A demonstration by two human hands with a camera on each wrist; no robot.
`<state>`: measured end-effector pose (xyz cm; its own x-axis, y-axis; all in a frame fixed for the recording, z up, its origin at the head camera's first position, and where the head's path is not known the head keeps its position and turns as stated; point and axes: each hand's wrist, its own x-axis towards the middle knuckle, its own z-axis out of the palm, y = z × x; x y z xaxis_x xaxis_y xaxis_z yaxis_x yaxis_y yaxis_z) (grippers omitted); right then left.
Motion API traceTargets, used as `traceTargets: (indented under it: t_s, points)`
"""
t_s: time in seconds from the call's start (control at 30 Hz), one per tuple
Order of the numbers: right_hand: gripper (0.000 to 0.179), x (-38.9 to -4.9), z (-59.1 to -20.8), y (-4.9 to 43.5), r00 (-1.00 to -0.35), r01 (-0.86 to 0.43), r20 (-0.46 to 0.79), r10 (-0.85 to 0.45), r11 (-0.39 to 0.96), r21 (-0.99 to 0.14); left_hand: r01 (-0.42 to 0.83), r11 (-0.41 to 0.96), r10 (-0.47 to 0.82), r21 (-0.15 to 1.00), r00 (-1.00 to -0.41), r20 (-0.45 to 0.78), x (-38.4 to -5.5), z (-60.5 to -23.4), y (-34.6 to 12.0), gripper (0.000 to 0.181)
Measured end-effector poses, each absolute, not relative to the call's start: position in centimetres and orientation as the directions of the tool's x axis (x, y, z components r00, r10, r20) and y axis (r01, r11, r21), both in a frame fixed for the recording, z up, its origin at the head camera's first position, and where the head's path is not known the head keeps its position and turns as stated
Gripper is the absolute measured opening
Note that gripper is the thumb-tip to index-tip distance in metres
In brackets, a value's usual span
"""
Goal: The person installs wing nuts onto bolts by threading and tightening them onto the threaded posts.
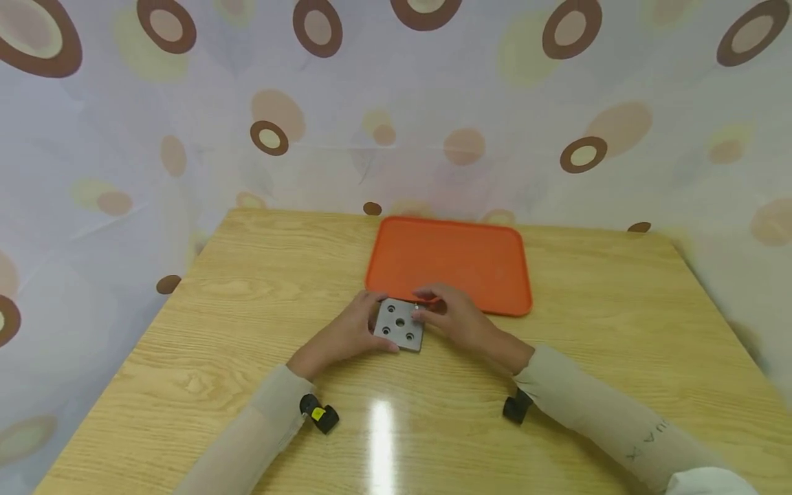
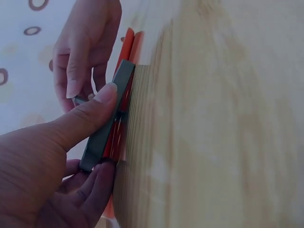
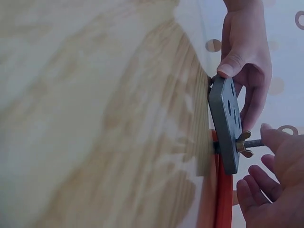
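In the head view a square grey metal plate with several round holes is held over the table, near the front edge of an orange tray. My left hand grips it from the left, thumb on the near edge and fingers at the far side. A threaded bolt stands out from one plate corner, with a brass-coloured wing nut on it close against the plate. My right hand is at that corner. Its thumb is right at the bolt's free end, while the other fingers are loosely bent, apart from the wing nut.
The orange tray lies on the wooden table, just beyond the plate. A patterned cloth hangs behind and at both sides of the table. Black cameras are strapped at both wrists.
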<state>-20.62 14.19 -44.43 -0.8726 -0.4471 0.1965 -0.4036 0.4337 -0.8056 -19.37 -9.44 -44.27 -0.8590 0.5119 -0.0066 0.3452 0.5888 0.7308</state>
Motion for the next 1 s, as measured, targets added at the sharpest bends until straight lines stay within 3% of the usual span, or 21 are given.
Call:
traceTargets:
  t_s: [0.37,0.77,1.0]
  points:
    - [0.029,-19.6,-44.5,16.6,-0.869,-0.423,0.223,-0.441,0.431,-0.797,0.359,0.705,0.471,0.612,-0.882,-0.027,-19.0,-44.0,-8.7,0.098]
    - [0.040,-18.7,-44.4,21.1,-0.883,-0.421,0.210,-0.420,0.512,-0.749,0.385,0.740,0.483,0.551,-0.875,-0.037,-19.1,-43.7,-8.3,0.098]
    - [0.039,-18.1,-44.1,23.8,-0.892,-0.408,0.193,-0.409,0.541,-0.736,0.403,0.799,0.462,0.446,-0.886,-0.028,-18.7,-43.1,-8.4,0.100]
